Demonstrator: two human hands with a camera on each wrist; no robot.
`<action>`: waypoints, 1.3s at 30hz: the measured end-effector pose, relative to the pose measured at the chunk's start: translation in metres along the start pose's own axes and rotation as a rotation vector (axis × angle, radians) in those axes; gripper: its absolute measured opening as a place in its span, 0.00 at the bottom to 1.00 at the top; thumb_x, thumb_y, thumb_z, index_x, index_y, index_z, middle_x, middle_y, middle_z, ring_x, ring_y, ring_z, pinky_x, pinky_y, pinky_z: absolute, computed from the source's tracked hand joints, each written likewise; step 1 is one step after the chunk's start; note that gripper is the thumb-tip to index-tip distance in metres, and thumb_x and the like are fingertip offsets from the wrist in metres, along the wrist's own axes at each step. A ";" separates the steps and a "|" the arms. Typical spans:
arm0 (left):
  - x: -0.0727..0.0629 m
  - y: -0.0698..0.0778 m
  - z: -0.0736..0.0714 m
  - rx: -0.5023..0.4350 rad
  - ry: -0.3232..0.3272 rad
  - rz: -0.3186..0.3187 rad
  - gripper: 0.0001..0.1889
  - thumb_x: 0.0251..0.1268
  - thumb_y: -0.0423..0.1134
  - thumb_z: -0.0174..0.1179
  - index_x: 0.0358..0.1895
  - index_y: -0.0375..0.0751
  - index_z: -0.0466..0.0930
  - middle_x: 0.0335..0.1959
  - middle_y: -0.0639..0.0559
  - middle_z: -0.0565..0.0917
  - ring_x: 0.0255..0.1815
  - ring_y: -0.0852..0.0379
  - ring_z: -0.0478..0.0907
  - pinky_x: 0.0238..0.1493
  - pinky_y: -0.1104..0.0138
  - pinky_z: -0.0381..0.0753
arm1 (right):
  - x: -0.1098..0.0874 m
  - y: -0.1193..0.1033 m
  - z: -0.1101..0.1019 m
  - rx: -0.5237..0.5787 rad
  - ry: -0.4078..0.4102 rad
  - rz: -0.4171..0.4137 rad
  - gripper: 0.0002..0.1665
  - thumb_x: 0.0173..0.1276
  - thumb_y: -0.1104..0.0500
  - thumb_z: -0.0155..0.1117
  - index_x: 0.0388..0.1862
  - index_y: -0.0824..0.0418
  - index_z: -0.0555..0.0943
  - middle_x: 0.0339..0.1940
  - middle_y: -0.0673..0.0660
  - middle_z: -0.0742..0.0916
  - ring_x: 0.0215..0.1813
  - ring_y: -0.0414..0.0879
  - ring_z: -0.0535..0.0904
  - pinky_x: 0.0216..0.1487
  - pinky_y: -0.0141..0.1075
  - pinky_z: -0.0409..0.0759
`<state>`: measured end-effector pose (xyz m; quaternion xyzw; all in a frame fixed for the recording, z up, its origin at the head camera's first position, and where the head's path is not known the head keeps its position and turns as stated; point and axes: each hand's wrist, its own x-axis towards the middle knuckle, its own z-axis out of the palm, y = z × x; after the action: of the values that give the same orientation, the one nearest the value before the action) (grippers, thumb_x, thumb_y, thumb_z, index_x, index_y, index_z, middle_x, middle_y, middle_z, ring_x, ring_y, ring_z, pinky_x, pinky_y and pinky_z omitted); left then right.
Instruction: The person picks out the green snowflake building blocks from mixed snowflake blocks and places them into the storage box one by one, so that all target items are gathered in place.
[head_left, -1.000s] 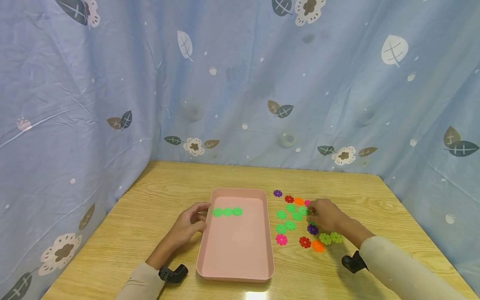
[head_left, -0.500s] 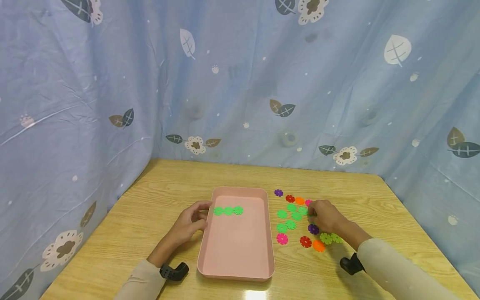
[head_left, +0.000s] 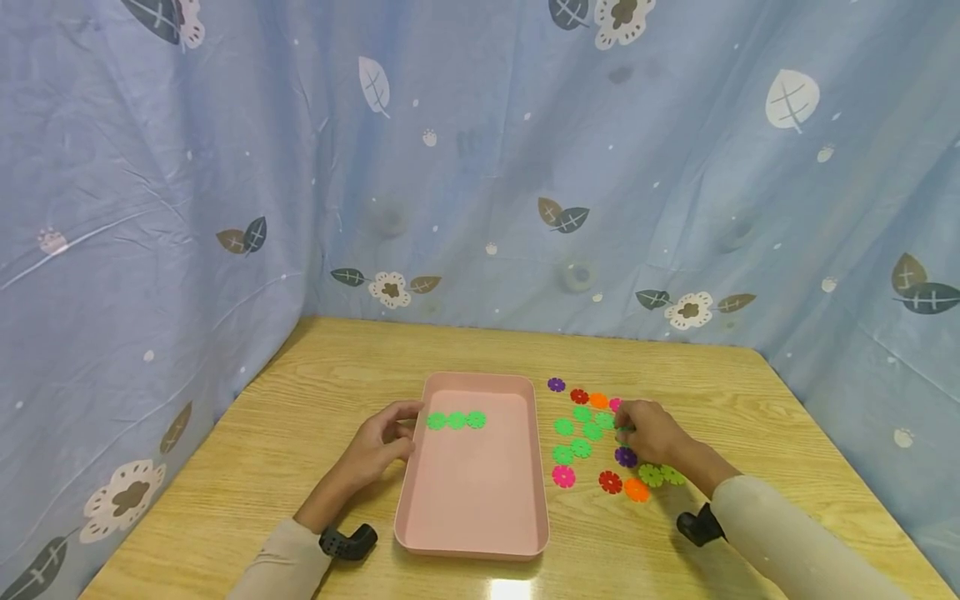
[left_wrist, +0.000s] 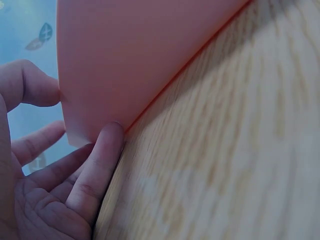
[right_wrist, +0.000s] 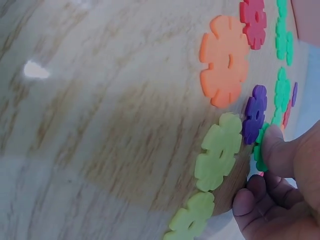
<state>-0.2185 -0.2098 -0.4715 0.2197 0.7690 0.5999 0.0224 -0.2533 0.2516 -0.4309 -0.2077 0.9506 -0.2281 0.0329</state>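
Observation:
Against the left outer wall of a pink tray (head_left: 472,508), my left hand (head_left: 377,446) rests its fingertips; in the left wrist view, the fingers (left_wrist: 107,150) touch the wall from outside. A row of three green flower-shaped discs (head_left: 457,421) lies inside the tray. My right hand (head_left: 651,433) is low among loose discs to the tray's right. The right wrist view shows its thumb and fingers pinching a green flower-shaped disc (right_wrist: 260,150), partly hidden by the thumb. Beside it lie a purple disc (right_wrist: 255,114) and a yellow-green disc (right_wrist: 219,152).
More loose discs lie between the tray and my right hand, among them a pink one (head_left: 564,477), an orange one (head_left: 637,489) and a red one (head_left: 611,482). A blue patterned curtain (head_left: 480,167) hangs behind the wooden table (head_left: 360,358).
The view shifts very slightly. Both hands, the tray and the discs keep almost the same places.

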 end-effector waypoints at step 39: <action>0.000 0.001 0.000 0.000 0.011 -0.035 0.33 0.61 0.27 0.55 0.73 0.31 0.65 0.66 0.32 0.72 0.48 0.43 0.80 0.40 0.60 0.88 | 0.042 -0.051 0.005 0.076 0.073 -0.111 0.10 0.63 0.78 0.61 0.37 0.65 0.80 0.30 0.55 0.82 0.33 0.45 0.73 0.36 0.37 0.79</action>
<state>-0.2177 -0.2096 -0.4708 0.2028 0.7729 0.6006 0.0287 -0.2714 0.1914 -0.4114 -0.2505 0.9289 -0.2728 -0.0066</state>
